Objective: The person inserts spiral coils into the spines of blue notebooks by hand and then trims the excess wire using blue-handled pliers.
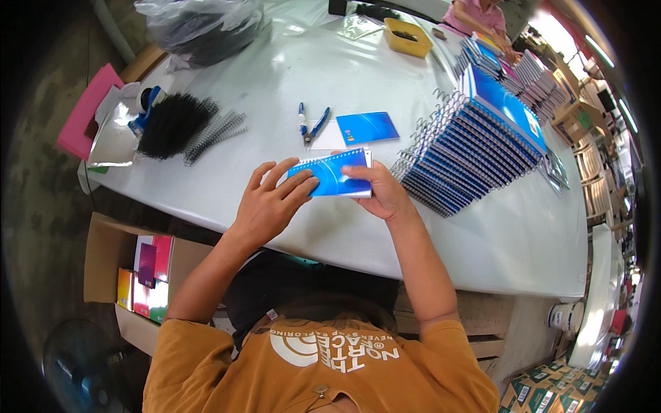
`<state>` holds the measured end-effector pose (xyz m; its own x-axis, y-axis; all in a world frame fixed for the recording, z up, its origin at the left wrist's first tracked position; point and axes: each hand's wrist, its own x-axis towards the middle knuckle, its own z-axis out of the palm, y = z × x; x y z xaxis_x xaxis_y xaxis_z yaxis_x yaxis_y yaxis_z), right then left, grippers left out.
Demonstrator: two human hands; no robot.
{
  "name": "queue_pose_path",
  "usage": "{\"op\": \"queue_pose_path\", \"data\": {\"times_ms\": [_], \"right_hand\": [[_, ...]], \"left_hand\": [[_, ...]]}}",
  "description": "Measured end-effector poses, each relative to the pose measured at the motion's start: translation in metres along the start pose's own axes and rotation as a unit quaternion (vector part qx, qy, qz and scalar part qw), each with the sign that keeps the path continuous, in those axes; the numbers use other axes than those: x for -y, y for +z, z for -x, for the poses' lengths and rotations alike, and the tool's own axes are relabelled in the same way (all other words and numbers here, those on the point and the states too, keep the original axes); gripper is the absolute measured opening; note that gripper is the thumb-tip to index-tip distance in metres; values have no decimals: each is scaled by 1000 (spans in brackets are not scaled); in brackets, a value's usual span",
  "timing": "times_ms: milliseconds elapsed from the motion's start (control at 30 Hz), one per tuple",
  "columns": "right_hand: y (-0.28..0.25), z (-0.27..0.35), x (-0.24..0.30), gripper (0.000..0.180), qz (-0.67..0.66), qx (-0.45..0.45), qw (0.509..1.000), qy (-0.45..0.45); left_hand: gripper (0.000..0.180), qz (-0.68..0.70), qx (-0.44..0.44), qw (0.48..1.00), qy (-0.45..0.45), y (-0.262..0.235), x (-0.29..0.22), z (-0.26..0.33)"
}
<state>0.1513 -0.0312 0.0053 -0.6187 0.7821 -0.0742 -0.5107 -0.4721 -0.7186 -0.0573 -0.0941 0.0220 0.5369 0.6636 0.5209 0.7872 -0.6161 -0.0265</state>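
Observation:
A small blue booklet, with a row of punched holes along its far edge, is held above the table's near part. My right hand grips its right end, thumb on the cover and fingers underneath. My left hand is closed on the left end, its fingers across the cover; its thumb is hidden. Just beyond lie blue-handled pliers and another blue booklet. To the right rises a tall stack of blue wire-bound notebooks.
Black binding coils lie in a heap at the left, near a pink sheet. A plastic bag and yellow tub stand farther back. Another person works at far right. A cardboard box of colourful booklets sits below.

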Motion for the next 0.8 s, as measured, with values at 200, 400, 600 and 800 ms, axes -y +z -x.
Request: {"op": "queue_pose_path", "data": {"times_ms": [200, 400, 600, 800], "right_hand": [[0, -11, -7, 45, 281, 73, 953, -92], [-26, -13, -42, 35, 314, 21, 946, -83], [-31, -13, -46, 31, 453, 13, 890, -50], [-13, -12, -47, 32, 367, 52, 917, -148]], "left_hand": [[49, 425, -120, 833, -334, 38, 15, 18], [36, 526, -69, 760, -375, 65, 8, 32], [32, 0, 17, 962, -274, 52, 88, 27], [34, -184, 58, 904, -381, 50, 182, 39]]}}
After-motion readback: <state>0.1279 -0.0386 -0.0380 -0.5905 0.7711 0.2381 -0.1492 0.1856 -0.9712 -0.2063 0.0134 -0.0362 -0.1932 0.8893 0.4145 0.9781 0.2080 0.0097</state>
